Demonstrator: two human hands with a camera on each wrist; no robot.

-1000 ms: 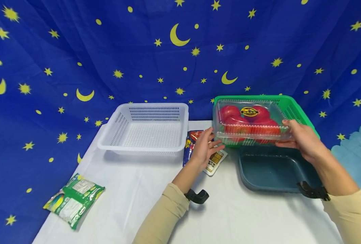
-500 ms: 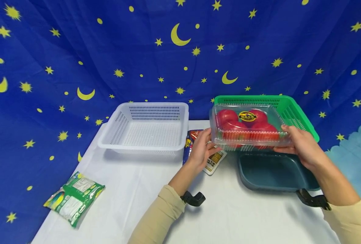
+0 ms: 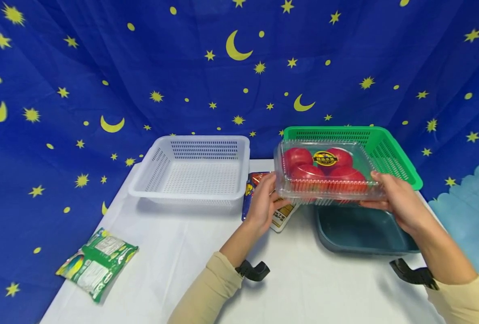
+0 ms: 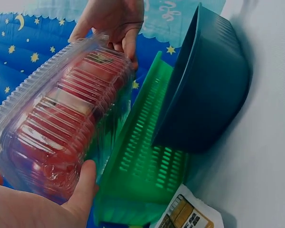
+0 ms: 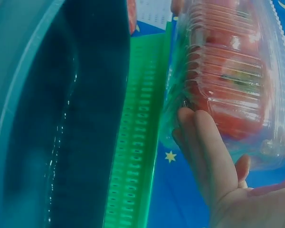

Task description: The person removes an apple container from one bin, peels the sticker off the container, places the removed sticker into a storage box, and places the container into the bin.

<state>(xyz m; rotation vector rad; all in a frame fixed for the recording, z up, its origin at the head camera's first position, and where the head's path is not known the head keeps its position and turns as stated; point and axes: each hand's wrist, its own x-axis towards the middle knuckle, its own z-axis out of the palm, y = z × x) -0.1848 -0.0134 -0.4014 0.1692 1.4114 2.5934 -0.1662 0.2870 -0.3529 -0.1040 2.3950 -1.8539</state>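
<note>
One tomato box (image 3: 324, 173) between both grips (image 3: 262, 202) (image 3: 401, 200)

2 baskets (image 3: 191, 198) | 1 tub (image 3: 365, 229) | 1 box (image 3: 332, 195) — 4 fruits (image 3: 298, 157) | 3 packets (image 3: 99, 264)

Head view: wide, farthest back, facing forward and down over the white cloth-covered table (image 3: 162, 256). Left wrist view: near, rolled sideways, facing the ribbed clear plastic box of red fruit (image 4: 61, 118). Right wrist view: near, close beside the dark teal plastic tub (image 5: 85, 142). Shared by both wrist views: box, tub, green perforated plastic basket (image 4: 147, 128).
</note>
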